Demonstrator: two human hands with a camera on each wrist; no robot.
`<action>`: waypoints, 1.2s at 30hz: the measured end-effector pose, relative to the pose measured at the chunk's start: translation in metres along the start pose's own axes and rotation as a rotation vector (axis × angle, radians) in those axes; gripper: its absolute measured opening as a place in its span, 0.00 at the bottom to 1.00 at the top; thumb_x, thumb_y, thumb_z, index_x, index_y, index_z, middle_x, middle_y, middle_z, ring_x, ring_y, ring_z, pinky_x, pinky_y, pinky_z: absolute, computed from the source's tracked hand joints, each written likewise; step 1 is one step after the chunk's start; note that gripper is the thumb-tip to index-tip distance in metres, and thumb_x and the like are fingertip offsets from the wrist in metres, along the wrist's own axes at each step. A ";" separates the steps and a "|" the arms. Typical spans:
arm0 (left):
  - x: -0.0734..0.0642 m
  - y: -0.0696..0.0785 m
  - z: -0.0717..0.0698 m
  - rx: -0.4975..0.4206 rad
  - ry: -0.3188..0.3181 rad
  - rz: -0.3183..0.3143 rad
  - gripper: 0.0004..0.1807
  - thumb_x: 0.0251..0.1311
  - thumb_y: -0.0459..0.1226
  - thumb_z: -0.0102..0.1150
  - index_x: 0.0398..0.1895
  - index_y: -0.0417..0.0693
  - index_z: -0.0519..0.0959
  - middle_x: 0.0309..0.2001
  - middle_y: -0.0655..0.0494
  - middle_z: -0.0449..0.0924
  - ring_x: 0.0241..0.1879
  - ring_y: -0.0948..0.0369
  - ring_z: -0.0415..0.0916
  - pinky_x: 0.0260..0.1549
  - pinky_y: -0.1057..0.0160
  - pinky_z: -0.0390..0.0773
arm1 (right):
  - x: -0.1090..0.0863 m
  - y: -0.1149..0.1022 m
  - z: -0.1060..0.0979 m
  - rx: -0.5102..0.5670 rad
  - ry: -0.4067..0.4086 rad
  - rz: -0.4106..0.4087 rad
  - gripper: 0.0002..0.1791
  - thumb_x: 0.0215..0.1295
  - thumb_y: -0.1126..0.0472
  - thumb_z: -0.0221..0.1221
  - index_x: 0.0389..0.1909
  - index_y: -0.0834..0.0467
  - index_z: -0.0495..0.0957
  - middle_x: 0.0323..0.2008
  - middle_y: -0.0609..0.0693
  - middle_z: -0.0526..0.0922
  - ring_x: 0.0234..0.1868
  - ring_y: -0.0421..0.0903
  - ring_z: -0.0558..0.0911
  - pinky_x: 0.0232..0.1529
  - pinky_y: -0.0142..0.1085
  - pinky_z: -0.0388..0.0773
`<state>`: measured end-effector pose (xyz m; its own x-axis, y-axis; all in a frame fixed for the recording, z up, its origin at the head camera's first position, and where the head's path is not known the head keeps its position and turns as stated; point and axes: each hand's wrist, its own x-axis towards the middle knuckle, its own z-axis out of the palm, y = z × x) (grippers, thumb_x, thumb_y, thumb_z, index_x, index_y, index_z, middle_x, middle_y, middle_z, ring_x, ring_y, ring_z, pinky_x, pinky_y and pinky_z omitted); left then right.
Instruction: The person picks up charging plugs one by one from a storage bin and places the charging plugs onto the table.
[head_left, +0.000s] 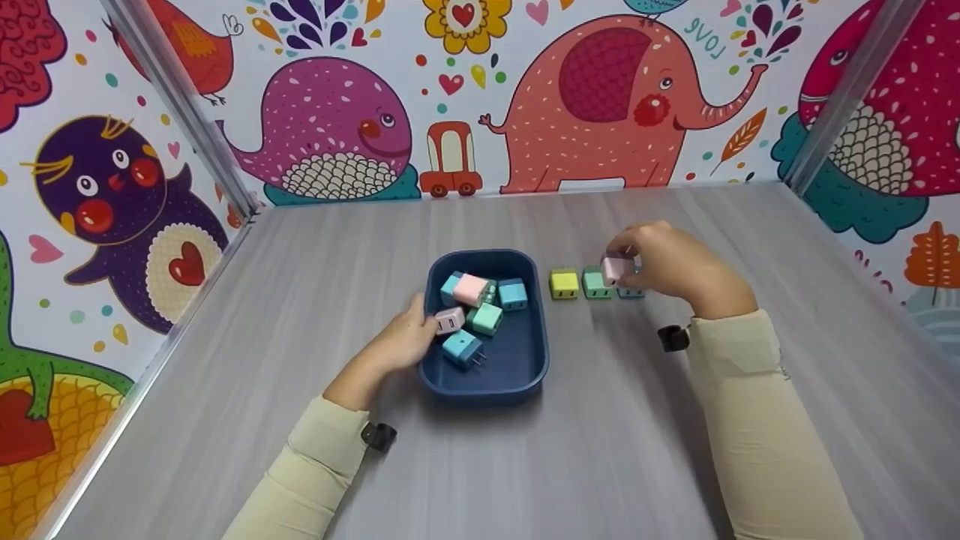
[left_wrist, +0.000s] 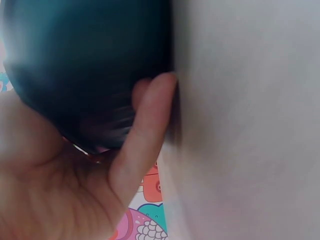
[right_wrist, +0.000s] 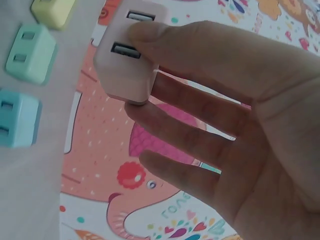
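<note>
My right hand [head_left: 671, 262] pinches a pink USB charger plug [head_left: 616, 271] between thumb and fingers, lifted above a row on the table. In the right wrist view the two USB slots of the pink plug [right_wrist: 125, 55] face the thumb. Below it lie a yellow plug [head_left: 564, 284], a green plug [head_left: 597, 283] and a blue plug [head_left: 631, 293], the last partly hidden by my hand. My left hand [head_left: 405, 334] grips the left side of a dark blue bin [head_left: 517, 382]. Its fingers lie against the bin's outer wall [left_wrist: 95, 60] in the left wrist view.
Inside the bin are several plugs, among them a blue plug [head_left: 463, 349], a green plug [head_left: 486, 319] and a pink plug [head_left: 472, 289]. The grey table [head_left: 315, 247] ends at printed cartoon walls [head_left: 465, 90] at the back and sides.
</note>
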<state>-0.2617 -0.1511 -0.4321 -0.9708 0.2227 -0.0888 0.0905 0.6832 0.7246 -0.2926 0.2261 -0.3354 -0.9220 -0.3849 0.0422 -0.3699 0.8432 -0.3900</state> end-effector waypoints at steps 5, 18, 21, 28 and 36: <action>-0.001 0.000 0.000 0.006 0.011 0.006 0.26 0.81 0.35 0.38 0.76 0.32 0.58 0.65 0.28 0.75 0.61 0.44 0.75 0.63 0.41 0.72 | 0.000 0.017 -0.004 0.017 0.010 0.029 0.24 0.58 0.69 0.77 0.58 0.62 0.87 0.53 0.63 0.87 0.53 0.61 0.83 0.56 0.57 0.83; -0.001 -0.001 0.000 0.001 -0.003 0.012 0.26 0.80 0.36 0.38 0.76 0.33 0.58 0.65 0.29 0.75 0.63 0.43 0.74 0.64 0.42 0.72 | -0.009 0.069 -0.012 0.080 0.024 0.121 0.24 0.61 0.66 0.76 0.59 0.63 0.86 0.55 0.65 0.84 0.56 0.64 0.80 0.55 0.58 0.83; -0.001 -0.001 0.000 0.000 -0.004 0.013 0.27 0.80 0.36 0.38 0.76 0.33 0.58 0.66 0.28 0.74 0.64 0.43 0.74 0.64 0.42 0.71 | -0.011 0.081 -0.011 0.102 0.006 0.168 0.25 0.63 0.64 0.75 0.62 0.63 0.84 0.57 0.67 0.83 0.57 0.65 0.78 0.55 0.59 0.83; 0.000 0.000 0.001 -0.006 -0.004 -0.006 0.25 0.81 0.36 0.38 0.75 0.34 0.58 0.66 0.29 0.74 0.63 0.44 0.74 0.64 0.41 0.71 | -0.010 0.091 -0.005 0.116 -0.019 0.239 0.27 0.65 0.63 0.74 0.64 0.63 0.83 0.58 0.66 0.81 0.57 0.64 0.76 0.56 0.59 0.82; -0.001 0.000 0.001 -0.007 -0.002 -0.011 0.25 0.81 0.36 0.37 0.75 0.33 0.58 0.67 0.29 0.73 0.63 0.44 0.74 0.64 0.41 0.71 | -0.002 0.095 0.009 0.120 -0.027 0.282 0.27 0.65 0.63 0.74 0.65 0.63 0.83 0.60 0.67 0.79 0.58 0.65 0.76 0.58 0.59 0.81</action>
<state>-0.2607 -0.1505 -0.4322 -0.9712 0.2173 -0.0981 0.0786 0.6804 0.7286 -0.3247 0.3041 -0.3808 -0.9824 -0.1534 -0.1066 -0.0825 0.8684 -0.4890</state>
